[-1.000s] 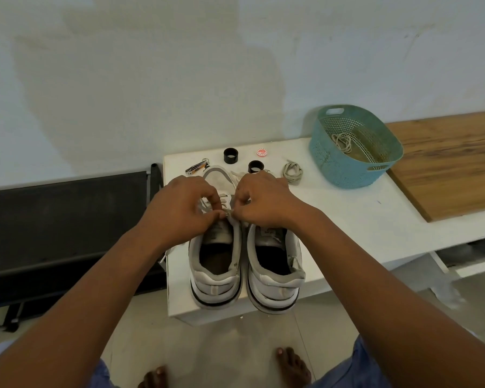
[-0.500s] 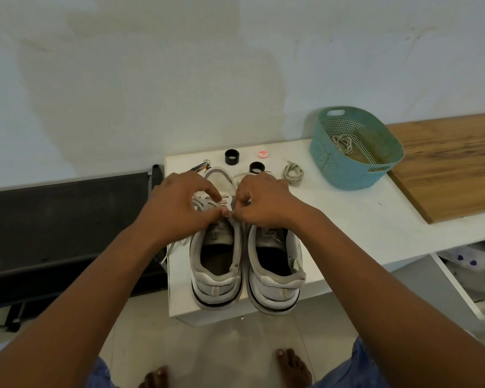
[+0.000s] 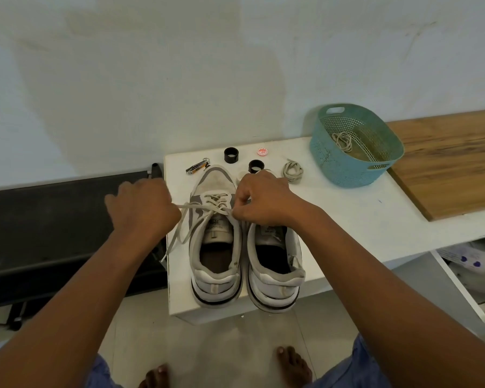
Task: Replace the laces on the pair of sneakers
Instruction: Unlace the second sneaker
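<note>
Left hand (image 3: pixel 143 205) has pulled the lace (image 3: pixel 192 208) out leftward.

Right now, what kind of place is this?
Probably a room at home, not a workshop: a low white table against a plain painted wall, tiled floor with bare feet, and a basket beside the sneakers.

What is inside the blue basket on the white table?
Inside the blue basket lies one coiled lace on its floor. The near wall hides part of the floor, so anything there cannot be seen.
</note>
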### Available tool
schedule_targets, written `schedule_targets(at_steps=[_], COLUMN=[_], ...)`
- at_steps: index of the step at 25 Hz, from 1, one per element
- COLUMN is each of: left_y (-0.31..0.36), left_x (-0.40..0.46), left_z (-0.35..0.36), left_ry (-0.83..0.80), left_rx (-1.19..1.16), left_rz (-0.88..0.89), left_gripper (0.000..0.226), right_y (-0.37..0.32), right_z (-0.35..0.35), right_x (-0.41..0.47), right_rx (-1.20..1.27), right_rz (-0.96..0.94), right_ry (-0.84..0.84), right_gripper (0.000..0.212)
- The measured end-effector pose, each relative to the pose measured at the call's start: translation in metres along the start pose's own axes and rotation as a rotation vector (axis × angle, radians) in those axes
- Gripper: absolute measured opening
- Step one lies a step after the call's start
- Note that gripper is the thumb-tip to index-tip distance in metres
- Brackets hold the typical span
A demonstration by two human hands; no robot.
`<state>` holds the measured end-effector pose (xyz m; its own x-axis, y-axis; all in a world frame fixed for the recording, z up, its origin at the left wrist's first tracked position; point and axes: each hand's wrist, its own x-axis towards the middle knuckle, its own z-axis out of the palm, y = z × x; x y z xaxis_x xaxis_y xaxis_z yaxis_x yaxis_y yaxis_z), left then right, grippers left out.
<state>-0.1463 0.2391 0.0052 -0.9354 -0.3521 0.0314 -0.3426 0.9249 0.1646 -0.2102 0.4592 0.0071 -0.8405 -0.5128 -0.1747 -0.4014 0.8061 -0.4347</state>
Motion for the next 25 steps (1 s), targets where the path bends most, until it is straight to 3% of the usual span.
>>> schedule_targets(at_steps=[3,6,8,11,16,20,22,25], left_y=[0.013,0.028,0.027,0.020,0.024,0.020,0.009,-0.001], left_x=[-0.002,-0.009,-0.008,-0.003,-0.009,-0.005,0.001,0.005], left_z=[-0.001,0.000,0.002,-0.002,-0.002,-0.012,-0.013,-0.005], left_ry=[-0.098,-0.118,-0.067,-0.034,-0.182,-0.012,0.080,-0.060], left_rx=[-0.342,-0.347,-0.360,-0.404,-0.343,-0.427,-0.306,-0.160], left_rz=[0.271,0.439,0.411,0.361,0.428,0.234,0.076,0.045], left_gripper=[0.024,0.019,0.010,0.015,0.014,0.009,0.008,0.005], right_y=[-0.001,-0.001,0.000,0.000,-0.001,0.001,0.001,0.000], right_z=[0.000,-0.001,0.000,0.000,0.001,0.000,0.000,0.001], right_x=[0.000,0.001,0.001,0.001,0.001,0.001,0.001,0.000], right_rx=[-0.008,-0.017,-0.011,-0.015,-0.009,-0.008,0.000,0.000], right_rz=[-0.008,-0.008,-0.012,-0.014,-0.004,-0.015,-0.015,-0.007], right_ry=[-0.002,-0.001,0.002,0.004,0.000,-0.003,-0.003,0.000], right_gripper=[0.021,0.025,0.022,0.021,0.025,0.021,0.021,0.022])
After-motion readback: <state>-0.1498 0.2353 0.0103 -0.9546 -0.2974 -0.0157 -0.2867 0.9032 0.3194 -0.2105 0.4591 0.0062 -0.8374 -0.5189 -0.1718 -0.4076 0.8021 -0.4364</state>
